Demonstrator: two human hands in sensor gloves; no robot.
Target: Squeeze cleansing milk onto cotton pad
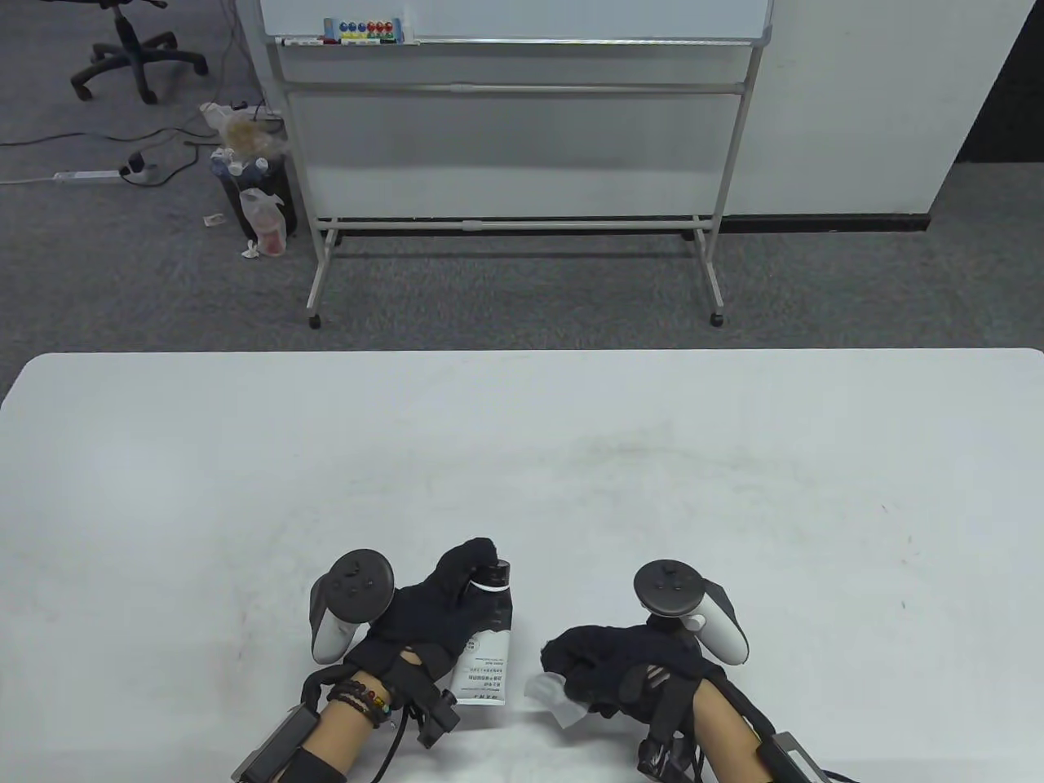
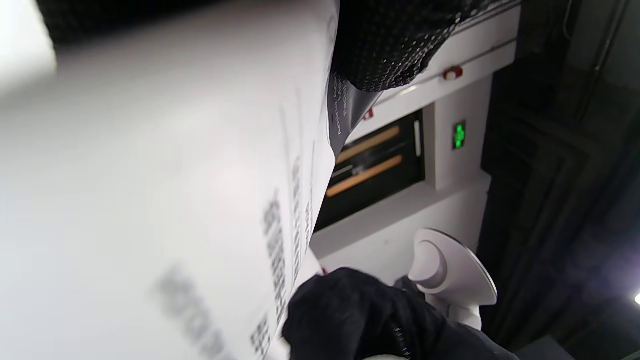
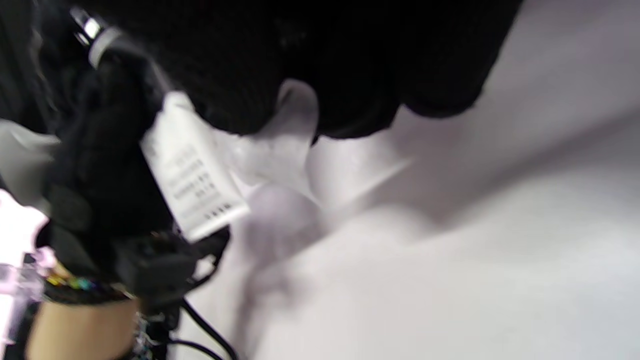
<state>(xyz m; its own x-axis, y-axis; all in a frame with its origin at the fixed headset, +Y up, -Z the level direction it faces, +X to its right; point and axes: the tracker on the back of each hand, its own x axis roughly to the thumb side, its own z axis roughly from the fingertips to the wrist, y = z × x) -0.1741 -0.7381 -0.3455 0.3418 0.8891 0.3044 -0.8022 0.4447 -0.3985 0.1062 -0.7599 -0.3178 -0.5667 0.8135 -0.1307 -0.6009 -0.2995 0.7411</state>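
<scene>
My left hand [image 1: 436, 608] grips a white cleansing-milk tube [image 1: 486, 652] with a black cap end [image 1: 492, 573] pointing away from me, near the table's front edge. The tube fills the left wrist view [image 2: 165, 200], blurred, with gloved fingers [image 2: 390, 45] over it. My right hand [image 1: 620, 665] holds a white cotton pad [image 1: 553, 695] just right of the tube, low over the table. In the right wrist view the pad [image 3: 295, 150] sits under my dark fingers [image 3: 310, 65], and the tube [image 3: 192, 180] shows at left in my left hand.
The white table [image 1: 522, 457] stretches wide beyond my hands. A whiteboard on a wheeled stand [image 1: 514, 163] stands on the grey carpet past the table's far edge. A bin with bags [image 1: 253, 188] and an office chair [image 1: 134, 49] are at far left.
</scene>
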